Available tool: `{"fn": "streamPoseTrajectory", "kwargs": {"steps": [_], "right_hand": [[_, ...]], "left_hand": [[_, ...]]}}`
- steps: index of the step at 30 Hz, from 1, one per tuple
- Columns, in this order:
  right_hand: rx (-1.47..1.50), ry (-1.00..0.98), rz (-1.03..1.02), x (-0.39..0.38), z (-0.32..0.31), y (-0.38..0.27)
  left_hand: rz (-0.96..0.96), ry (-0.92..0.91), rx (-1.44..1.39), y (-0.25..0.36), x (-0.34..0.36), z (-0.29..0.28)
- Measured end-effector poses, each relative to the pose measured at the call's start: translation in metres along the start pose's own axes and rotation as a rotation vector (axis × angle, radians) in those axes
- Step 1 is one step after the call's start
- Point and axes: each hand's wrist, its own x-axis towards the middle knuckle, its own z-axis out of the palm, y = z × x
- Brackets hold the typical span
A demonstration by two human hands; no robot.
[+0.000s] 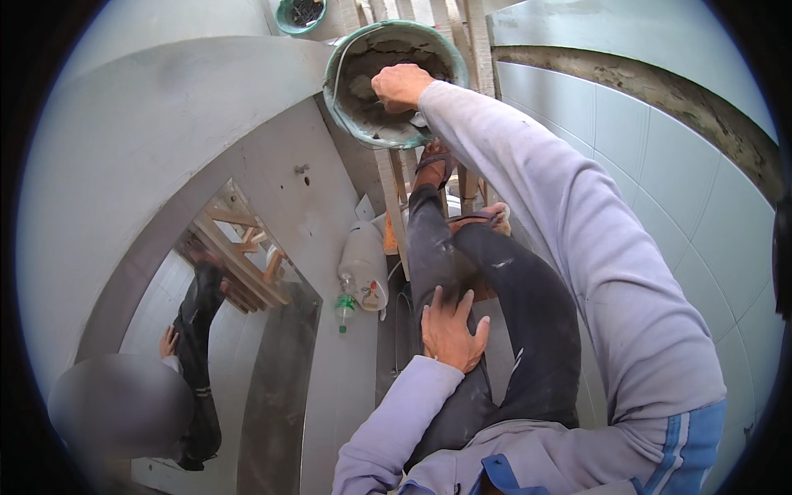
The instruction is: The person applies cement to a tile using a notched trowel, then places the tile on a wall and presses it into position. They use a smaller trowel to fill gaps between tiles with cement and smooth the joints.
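A green bucket (459, 58) with a wire handle stands on wooden slats at the top of the view. Grey wet mortar (396, 51) coats its inside. My right hand (401, 87) is reaching into the bucket, its fingers curled closed over the mortar; whatever they grip is hidden beneath the hand. On the leg of my dark trousers (528, 313) rests my left hand (453, 328), fingers spread and holding nothing. My sandalled feet (433, 167) are on the slats just below the bucket.
A mirror (272, 371) on the left wall reflects part of me and the planks. Below hang or lie a white cylindrical container (364, 257) and a clear bottle (344, 304) with a green label. A smaller green bucket (285, 18) sits far left. Pale tiles (660, 190) cover the right wall.
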Motion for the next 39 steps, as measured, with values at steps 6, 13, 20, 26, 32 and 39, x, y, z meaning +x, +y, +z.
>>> {"fn": "streamPoseTrajectory", "kwargs": {"steps": [6,13,20,26,32,39], "right_hand": [[0.053,-0.017,-0.017,0.011,0.005,0.001],[0.129,-0.116,-0.193,-0.014,-0.005,0.019],[0.102,-0.187,-0.295,-0.016,0.011,0.059],[0.158,-0.198,-0.167,-0.001,0.011,0.063],[0.137,-0.14,-0.044,0.019,0.038,0.023],[0.293,-0.167,-0.188,0.016,0.028,0.03]], "left_hand": [[-0.009,0.015,-0.083,-0.005,0.003,-0.004],[-0.036,-0.013,-0.104,-0.004,0.001,-0.007],[-0.023,-0.031,-0.079,-0.001,0.004,-0.005],[-0.033,-0.034,-0.073,-0.002,0.006,-0.002],[-0.033,-0.031,-0.079,0.001,0.007,-0.004],[-0.028,-0.024,-0.091,0.001,0.006,-0.006]]}}
